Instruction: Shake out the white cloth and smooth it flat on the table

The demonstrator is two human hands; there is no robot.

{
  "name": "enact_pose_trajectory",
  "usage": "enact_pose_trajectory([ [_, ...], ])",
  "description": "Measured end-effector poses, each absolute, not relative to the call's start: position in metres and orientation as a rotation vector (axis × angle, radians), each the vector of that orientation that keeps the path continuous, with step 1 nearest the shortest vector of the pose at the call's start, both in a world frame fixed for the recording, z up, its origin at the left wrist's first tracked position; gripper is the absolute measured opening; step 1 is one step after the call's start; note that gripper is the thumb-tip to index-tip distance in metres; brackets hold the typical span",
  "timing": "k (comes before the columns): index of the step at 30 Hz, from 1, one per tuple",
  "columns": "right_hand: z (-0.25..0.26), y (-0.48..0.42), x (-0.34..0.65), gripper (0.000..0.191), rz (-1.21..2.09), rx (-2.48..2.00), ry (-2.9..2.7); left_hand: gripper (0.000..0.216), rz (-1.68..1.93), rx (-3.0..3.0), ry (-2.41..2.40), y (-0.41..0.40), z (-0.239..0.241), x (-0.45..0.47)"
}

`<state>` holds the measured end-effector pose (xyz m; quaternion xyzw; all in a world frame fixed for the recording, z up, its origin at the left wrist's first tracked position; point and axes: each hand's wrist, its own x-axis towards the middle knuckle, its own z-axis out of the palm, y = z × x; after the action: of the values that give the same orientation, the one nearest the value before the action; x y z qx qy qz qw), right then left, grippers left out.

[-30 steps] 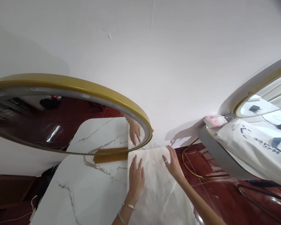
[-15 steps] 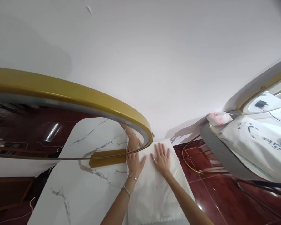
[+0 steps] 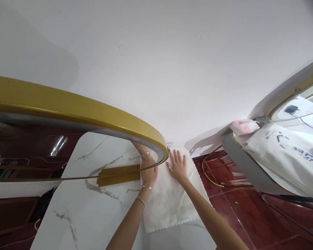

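A white cloth [image 3: 169,205] with scalloped edges lies over the end of a white marble-patterned table [image 3: 94,215], loosely wrinkled. My right hand [image 3: 178,166] rests flat on its far part, fingers spread, a ring on one finger. To its left, my left hand [image 3: 150,178] reaches over the cloth's left edge at the lower rim of a gold-framed round mirror [image 3: 135,119]. Its fingers are hidden at the mirror's edge, and the glass reflects the hand. Two bracelets circle my left wrist. Beside this hand is the mirror's gold base strip [image 3: 109,177].
A white wall [image 3: 159,69] rises right behind the table. At the right stand a second table [image 3: 240,159], a tissue pack [image 3: 244,127], a white printed bag [image 3: 281,152] and another gold-framed mirror [image 3: 284,93]. Red tiles [image 3: 229,208] cover the floor between.
The cloth has slid away from me toward the wall, baring table at its near edge. My right hand has moved slightly forward with it. My left hand's fingers were spread on the cloth before.
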<state>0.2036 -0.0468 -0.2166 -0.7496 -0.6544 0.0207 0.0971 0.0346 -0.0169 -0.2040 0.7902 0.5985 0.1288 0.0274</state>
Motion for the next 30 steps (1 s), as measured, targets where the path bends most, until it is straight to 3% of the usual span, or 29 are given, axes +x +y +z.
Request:
enact_pose_trajectory([
  [9,-0.223,-0.173,0.215,0.067,-0.138,-2.069,-2.006,0.048,0.548,2.626,1.748,-0.067,-0.214,0.016],
  [14,-0.221,-0.156,0.211,0.065,-0.163,-2.069,-2.007,0.052,0.498,2.662,1.34,-0.055,-0.213,0.067],
  [23,-0.218,-0.084,0.246,0.061,-0.084,-2.094,-2.037,0.047,0.431,2.544,1.373,0.013,-0.206,0.123],
  [30,-0.219,-0.111,0.255,0.053,-0.135,-2.204,-1.869,0.051,0.406,2.55,1.561,-0.069,-0.211,0.077],
])
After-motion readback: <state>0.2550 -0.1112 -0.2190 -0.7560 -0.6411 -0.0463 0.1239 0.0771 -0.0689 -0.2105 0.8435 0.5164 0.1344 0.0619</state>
